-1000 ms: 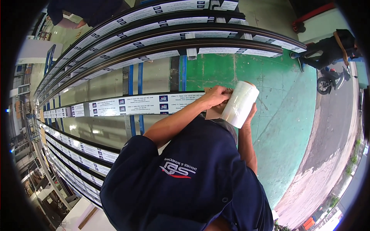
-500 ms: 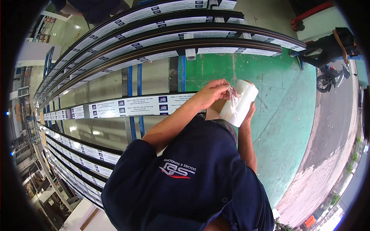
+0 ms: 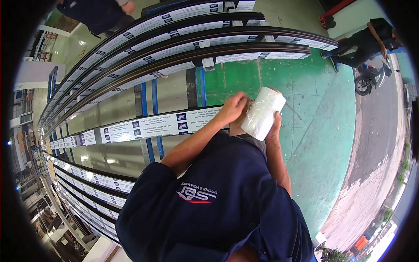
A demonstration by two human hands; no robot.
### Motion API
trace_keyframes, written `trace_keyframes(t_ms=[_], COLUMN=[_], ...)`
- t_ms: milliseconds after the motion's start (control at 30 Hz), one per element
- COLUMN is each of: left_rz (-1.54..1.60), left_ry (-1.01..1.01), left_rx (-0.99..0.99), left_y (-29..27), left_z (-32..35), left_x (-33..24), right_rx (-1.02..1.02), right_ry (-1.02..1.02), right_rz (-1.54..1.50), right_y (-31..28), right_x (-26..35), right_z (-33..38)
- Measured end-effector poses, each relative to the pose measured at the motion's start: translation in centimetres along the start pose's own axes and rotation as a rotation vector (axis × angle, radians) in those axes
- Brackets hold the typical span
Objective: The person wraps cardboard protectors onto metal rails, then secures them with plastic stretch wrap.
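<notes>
My right hand (image 3: 274,127) grips a white roll of stretch film (image 3: 263,114) from its right side, holding it tilted in front of my chest. A brown core edge shows at the roll's upper end. To the left of the roll, my left hand (image 3: 236,106) is closed in a pinch at the film's loose end, which looks thin and clear. Just below that hand is a brown cardboard-like piece (image 3: 236,127), close to the end of a long profile (image 3: 159,125) wrapped in white printed film. Part of the left fingertips is hidden.
Several long wrapped profiles (image 3: 174,67) lie in rows on the far side, with more profiles (image 3: 104,180) at the near left. Blue rack bars (image 3: 155,97) run beneath them. A person (image 3: 96,15) stands far left, another person (image 3: 364,43) far right beside a motorbike (image 3: 369,78).
My left hand has drawn a little left, away from the roll. The roll shifts slightly left in view with my right hand. The person at the far left has come further into view.
</notes>
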State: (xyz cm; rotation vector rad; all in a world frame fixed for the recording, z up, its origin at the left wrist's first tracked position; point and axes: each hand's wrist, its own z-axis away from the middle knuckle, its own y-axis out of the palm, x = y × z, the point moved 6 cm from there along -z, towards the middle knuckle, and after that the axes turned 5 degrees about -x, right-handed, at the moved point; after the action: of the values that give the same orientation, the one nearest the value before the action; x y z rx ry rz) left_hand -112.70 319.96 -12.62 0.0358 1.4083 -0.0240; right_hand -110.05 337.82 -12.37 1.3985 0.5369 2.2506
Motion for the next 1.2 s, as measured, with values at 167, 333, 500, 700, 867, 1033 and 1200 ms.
trace_keyframes(t_ms=[167,333,500,700,867,1033,1200], left_rz=[-0.418,-0.870,-0.906,-0.821,-0.615,-0.651,-0.658], left_ry=[0.367,0.486,0.333,0.341,0.279,0.395,0.456], left_rx=[0.085,0.121,0.073,0.108,0.144,0.170,0.059], left_y=[1.4,0.6,-0.7,-1.4,-2.3,-2.3,-1.7], left_z=[2.4,3.3,2.3,1.7,0.5,0.0,0.1], left_x=[-1.6,-2.0,-0.2,0.4,1.3,0.2,-2.3], right_rx=[0.005,-0.125,-0.212,-0.307,-0.428,-0.460,-0.487], right_ry=[-0.035,-0.029,0.009,-0.003,-0.138,-0.142,-0.159], right_rz=[-0.016,0.025,0.015,0.055,0.211,0.086,0.124], right_y=[0.6,-0.9,-1.0,-0.7,-0.3,0.3,0.3], right_x=[1.0,1.0,0.8,-0.8,-0.9,-1.1,-1.5], right_z=[0.5,2.4,3.7,4.1,4.2,4.6,4.5])
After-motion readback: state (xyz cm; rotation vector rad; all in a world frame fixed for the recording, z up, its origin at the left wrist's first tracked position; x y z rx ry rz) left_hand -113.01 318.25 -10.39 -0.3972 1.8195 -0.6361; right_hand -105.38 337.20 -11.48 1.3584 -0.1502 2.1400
